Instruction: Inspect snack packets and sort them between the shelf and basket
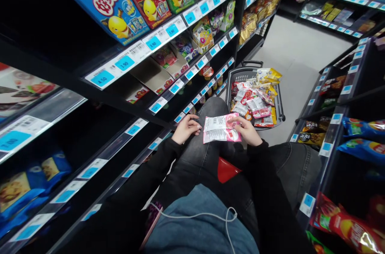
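Note:
A pink-and-white snack packet (221, 129) lies over my lap with its printed back and barcode facing up. My right hand (249, 130) grips it at the right edge, thumb on top. To the left of the packet, my left hand (187, 129) rests above my thigh, empty, its fingers loosely curled and slightly apart. Just beyond my knees stands a dark grey shopping basket (229, 85), filled with a heap of small snack packets (252, 99) in pink, white, red and yellow.
Price-tagged shelves (165, 31) with candy boxes (117, 9) run along the left. Another shelf on the right carries blue chip bags (363, 146) and red bags (349, 222). Grey floor (288, 49) stretches ahead between them. A white cord (195, 216) crosses my lap.

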The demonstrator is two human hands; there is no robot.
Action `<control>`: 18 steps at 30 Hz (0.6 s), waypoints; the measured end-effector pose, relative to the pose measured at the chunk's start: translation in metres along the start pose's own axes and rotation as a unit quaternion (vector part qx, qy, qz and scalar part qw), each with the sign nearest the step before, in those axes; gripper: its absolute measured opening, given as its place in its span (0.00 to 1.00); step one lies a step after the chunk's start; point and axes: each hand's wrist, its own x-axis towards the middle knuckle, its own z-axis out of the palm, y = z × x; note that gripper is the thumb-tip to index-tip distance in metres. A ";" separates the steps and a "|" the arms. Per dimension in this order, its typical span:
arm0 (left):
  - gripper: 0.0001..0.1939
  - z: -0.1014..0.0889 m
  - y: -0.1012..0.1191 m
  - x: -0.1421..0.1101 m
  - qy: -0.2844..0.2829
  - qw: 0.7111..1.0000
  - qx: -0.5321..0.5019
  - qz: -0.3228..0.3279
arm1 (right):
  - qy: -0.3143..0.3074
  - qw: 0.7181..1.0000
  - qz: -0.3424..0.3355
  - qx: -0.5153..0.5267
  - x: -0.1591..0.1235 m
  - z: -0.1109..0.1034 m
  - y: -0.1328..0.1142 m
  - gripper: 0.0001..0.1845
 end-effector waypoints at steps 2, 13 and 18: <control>0.22 0.001 0.003 0.005 -0.019 0.999 0.026 -0.011 | 0.018 0.999 0.030 -0.002 0.000 -0.007 0.000 0.12; 0.14 0.008 -0.018 0.008 0.078 0.996 0.046 -0.002 | 0.103 0.957 0.071 -0.263 -0.008 -0.072 0.025 0.11; 0.08 0.016 -0.028 0.006 0.143 0.978 0.127 0.084 | 0.238 0.905 0.058 -0.347 0.029 -0.084 0.029 0.13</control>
